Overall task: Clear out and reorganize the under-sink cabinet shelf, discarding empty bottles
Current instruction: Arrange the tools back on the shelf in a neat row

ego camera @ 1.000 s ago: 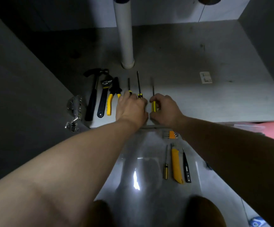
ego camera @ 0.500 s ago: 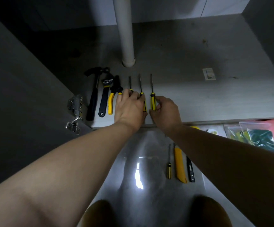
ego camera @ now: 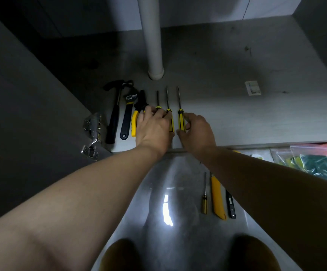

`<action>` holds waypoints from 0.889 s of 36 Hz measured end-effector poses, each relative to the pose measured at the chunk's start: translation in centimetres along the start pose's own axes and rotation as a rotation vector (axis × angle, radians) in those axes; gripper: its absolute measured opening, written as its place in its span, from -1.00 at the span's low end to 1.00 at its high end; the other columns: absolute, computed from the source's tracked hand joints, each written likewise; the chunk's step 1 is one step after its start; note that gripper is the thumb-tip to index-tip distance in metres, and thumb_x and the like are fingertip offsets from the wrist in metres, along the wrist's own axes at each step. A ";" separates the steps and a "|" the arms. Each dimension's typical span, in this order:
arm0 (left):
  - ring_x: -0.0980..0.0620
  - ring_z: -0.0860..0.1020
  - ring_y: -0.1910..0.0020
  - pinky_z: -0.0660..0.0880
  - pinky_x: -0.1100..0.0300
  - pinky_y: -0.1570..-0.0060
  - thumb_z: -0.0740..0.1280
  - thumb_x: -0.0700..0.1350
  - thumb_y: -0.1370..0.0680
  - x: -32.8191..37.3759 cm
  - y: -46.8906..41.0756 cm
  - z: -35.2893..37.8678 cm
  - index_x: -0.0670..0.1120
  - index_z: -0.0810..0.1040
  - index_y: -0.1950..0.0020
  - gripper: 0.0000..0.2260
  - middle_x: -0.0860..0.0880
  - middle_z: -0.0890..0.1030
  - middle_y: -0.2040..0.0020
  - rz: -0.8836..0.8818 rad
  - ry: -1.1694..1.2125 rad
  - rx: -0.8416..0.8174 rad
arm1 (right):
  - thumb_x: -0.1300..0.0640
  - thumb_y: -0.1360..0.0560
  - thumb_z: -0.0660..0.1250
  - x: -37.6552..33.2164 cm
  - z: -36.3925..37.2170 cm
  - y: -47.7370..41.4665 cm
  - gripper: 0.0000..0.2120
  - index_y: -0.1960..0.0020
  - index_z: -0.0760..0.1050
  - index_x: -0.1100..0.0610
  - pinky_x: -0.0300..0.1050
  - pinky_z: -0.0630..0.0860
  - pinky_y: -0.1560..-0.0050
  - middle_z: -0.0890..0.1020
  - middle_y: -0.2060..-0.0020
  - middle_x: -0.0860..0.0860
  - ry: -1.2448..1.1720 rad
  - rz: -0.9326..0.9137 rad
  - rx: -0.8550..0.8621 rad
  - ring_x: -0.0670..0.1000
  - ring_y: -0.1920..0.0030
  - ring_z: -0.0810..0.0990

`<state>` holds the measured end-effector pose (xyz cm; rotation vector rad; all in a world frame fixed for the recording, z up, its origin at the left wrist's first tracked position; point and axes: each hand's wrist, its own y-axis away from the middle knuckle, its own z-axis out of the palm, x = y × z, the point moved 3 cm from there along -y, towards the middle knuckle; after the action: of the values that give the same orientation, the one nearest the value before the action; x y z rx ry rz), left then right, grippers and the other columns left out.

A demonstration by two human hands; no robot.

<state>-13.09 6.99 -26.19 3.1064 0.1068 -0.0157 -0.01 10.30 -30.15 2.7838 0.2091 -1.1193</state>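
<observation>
On the grey cabinet shelf (ego camera: pixel 237 118) a row of tools lies side by side: a black hammer (ego camera: pixel 114 112), a black adjustable wrench (ego camera: pixel 127 114), yellow-handled pliers (ego camera: pixel 137 112) and three yellow-and-black screwdrivers. My left hand (ego camera: pixel 153 126) rests flat over the left screwdriver (ego camera: pixel 158 100) and touches the middle screwdriver (ego camera: pixel 169 114). My right hand (ego camera: pixel 196 132) pinches the handle of the right screwdriver (ego camera: pixel 180 118), which lies on the shelf.
A white drain pipe (ego camera: pixel 152 40) stands at the shelf's back. A small white card (ego camera: pixel 253 88) lies to the right. A metal hinge (ego camera: pixel 92 132) sticks out at the left wall. On the floor lie a small screwdriver (ego camera: pixel 204 196), a yellow utility knife (ego camera: pixel 217 198), a black tool (ego camera: pixel 230 206) and plastic bags (ego camera: pixel 311 163).
Both hands shifted the screwdrivers slightly so their handles line up and the shafts run parallel. The camera tilted a little, which brought the bags at right into view.
</observation>
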 end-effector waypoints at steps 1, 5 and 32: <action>-0.15 0.30 -0.39 0.25 -0.01 -0.29 0.38 0.13 -0.54 0.0 0.1 0.1 0.04 0.42 -0.48 -0.48 0.04 0.50 -0.36 -0.002 0.008 0.006 | 0.10 -0.52 0.43 0.0 0.0 0.0 -0.48 -0.45 0.42 0.04 -0.14 0.45 0.02 0.53 -0.12 0.11 0.004 -0.002 -0.001 0.11 -0.07 0.58; -0.15 0.29 -0.41 0.25 0.00 -0.32 0.41 0.10 -0.53 -0.4 0.8 0.4 0.04 0.38 -0.53 -0.42 0.02 0.47 -0.38 -0.012 0.073 0.049 | 0.08 -0.53 0.43 0.0 0.0 0.1 -0.46 -0.48 0.40 0.03 -0.15 0.46 0.03 0.51 -0.17 0.09 0.009 0.003 -0.009 0.07 -0.05 0.58; -0.16 0.51 -0.19 0.45 0.08 -0.24 0.30 -0.15 -0.63 9.4 14.8 9.5 0.04 0.35 -0.56 -0.51 -0.16 0.37 -0.32 0.298 0.454 -0.686 | 0.08 -0.54 0.39 11.5 -5.4 13.1 -0.52 -0.43 0.36 0.03 0.03 0.52 -0.15 0.45 -0.22 0.14 0.443 0.021 -0.832 0.15 -0.14 0.54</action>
<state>-2.77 -7.46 -35.33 2.3570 -0.2800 0.5955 14.16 -0.73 -33.32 2.1971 0.5406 -0.2644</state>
